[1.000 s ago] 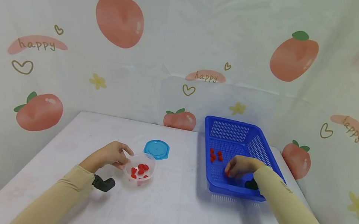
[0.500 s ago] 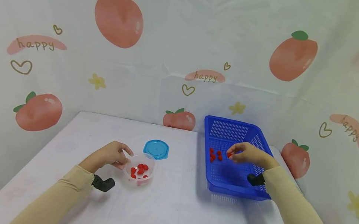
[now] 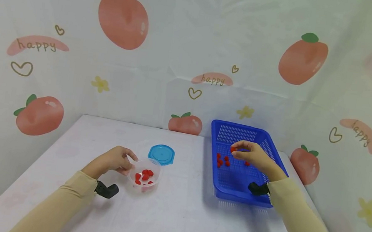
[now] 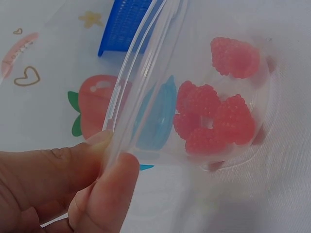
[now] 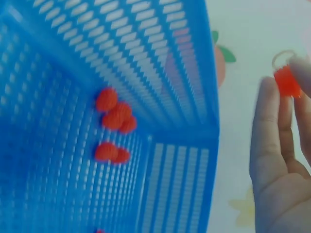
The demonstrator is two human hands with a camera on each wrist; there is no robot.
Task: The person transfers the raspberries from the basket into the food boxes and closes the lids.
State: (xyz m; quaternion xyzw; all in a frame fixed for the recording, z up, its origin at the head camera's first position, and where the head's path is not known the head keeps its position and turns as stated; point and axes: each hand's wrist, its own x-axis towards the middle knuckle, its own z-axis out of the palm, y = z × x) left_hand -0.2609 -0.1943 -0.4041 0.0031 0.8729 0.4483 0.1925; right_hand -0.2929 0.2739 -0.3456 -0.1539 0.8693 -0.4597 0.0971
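Note:
In the head view my left hand [image 3: 118, 162] pinches the rim of a clear plastic tub [image 3: 157, 173] standing on the table. Thumb and fingers grip that rim close up in the left wrist view, and several red raspberries [image 4: 233, 119] lie inside the tub. My right hand [image 3: 253, 156] holds one raspberry [image 3: 233, 149] between its fingertips, raised over a blue plastic basket [image 3: 242, 197]. The same held raspberry [image 5: 286, 82] shows in the right wrist view. Several more raspberries [image 3: 220, 161] lie on the basket floor at its left, and another raspberry [image 3: 247, 163] lies below the hand.
A blue round lid [image 3: 161, 154] lies on the white-covered table [image 3: 177, 215], just behind the tub. The basket's slotted walls rise around its raspberries at the right. A printed cloth [image 3: 166, 51] hangs behind the table.
My right hand has risen from the basket floor with a raspberry and moved slightly left and away from me. The left hand and the tub have stayed in place.

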